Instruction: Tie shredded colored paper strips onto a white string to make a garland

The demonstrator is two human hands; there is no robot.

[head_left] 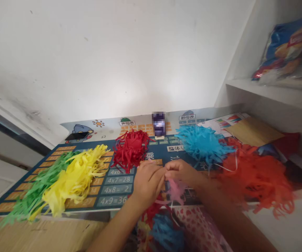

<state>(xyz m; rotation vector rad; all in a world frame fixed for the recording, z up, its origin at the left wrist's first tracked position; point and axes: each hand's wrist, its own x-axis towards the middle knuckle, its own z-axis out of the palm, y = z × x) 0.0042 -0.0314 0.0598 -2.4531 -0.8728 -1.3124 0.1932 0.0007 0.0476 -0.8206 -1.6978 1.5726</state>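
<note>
My left hand [149, 180] and my right hand [181, 172] meet over the table's front part, fingertips pinched together. From the pinch hangs a pink paper tassel [176, 191] with cut strips; its top is hidden by my fingers. Just beyond my left hand lies a dark red fringed paper bunch [132, 147]. A blue fringed bunch [204, 141] sits past my right hand, and an orange-red one [255, 175] lies to the right. White string [236, 162] loops between those two. Below my hands, more red and blue fringe [166, 231] shows near my lap.
Yellow [72, 182] and green fringed bunches [46, 178] overlap on the left of the printed table mat [115, 190]. A phone [78, 135] lies at the back left. A dark upright object [158, 124], blurred out, stands by the wall. Brown paper [254, 130] lies at right, below a shelf [274, 92].
</note>
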